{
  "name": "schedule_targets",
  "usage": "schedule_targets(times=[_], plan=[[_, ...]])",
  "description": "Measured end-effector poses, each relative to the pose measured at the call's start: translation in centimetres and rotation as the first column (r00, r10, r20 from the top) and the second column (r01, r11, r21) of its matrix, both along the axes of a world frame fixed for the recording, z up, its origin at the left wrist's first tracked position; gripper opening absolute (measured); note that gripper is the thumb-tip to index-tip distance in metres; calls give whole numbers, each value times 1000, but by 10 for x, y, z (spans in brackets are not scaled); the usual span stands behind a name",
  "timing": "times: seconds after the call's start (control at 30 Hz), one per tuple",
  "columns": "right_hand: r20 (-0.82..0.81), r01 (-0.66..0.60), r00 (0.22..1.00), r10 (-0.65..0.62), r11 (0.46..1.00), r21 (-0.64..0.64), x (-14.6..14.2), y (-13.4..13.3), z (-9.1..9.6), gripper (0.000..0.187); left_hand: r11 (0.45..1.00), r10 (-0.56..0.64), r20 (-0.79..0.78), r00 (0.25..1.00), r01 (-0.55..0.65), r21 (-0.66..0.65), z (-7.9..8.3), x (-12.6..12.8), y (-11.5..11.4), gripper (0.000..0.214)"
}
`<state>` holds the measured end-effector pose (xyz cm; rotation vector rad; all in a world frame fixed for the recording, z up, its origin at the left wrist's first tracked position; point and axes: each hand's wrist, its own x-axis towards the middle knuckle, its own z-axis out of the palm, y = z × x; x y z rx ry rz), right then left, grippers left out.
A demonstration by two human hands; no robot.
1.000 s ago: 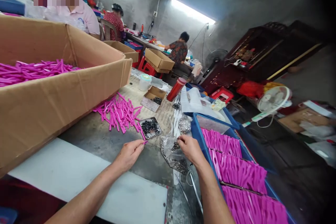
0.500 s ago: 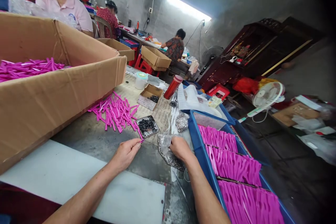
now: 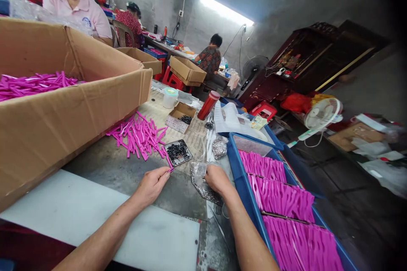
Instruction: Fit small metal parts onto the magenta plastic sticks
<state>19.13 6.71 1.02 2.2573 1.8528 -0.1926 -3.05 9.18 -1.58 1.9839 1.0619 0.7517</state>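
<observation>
Head view: left hand (image 3: pixel 151 185) pinches pink stick (image 3: pixel 171 170), right hand (image 3: pixel 217 178) curls on bag (image 3: pixel 199 181), grip unclear.

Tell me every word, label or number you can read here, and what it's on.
No text is legible.
White label on the small open cardboard box: print too blurred to read.
Blue emblem on a person's pink polo shirt: too small to read.

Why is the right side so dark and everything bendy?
Head view: the right edge fades to black; the wide lens bends the big brown cardboard box; the white tube light glares; the left hand, pinching a thin pink plastic stick, and right hand look sharp.
</observation>
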Motion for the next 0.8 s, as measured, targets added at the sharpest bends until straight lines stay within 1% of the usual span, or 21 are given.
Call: schedule_targets(times=[0.23,0.43,0.57,0.7,0.77,0.8], plan=[[-51,-38,998,36,999,-24,2,2,4,25,1000,11,-5,1000,-11,17,4,-2,-3,29],[-74,-47,996,48,999,13,-1,1,6,23,999,18,-2,1000,-18,28,3,-2,-2,27],[-88,-30,995,37,996,82,1,-3,8,22,999,20,-3,1000,-20,29,4,-2,-2,27],[-110,5,994,16,983,184,-1,-14,22,24,1000,14,-5,1000,-14,22,6,-2,-3,29],[-160,1,986,40,969,246,-10,-23,30,24,1000,12,-4,1000,-11,17,5,-2,-3,28],[-249,-9,964,89,952,307,-16,-28,32,23,1000,12,-3,1000,-12,15,5,-2,-3,28]])
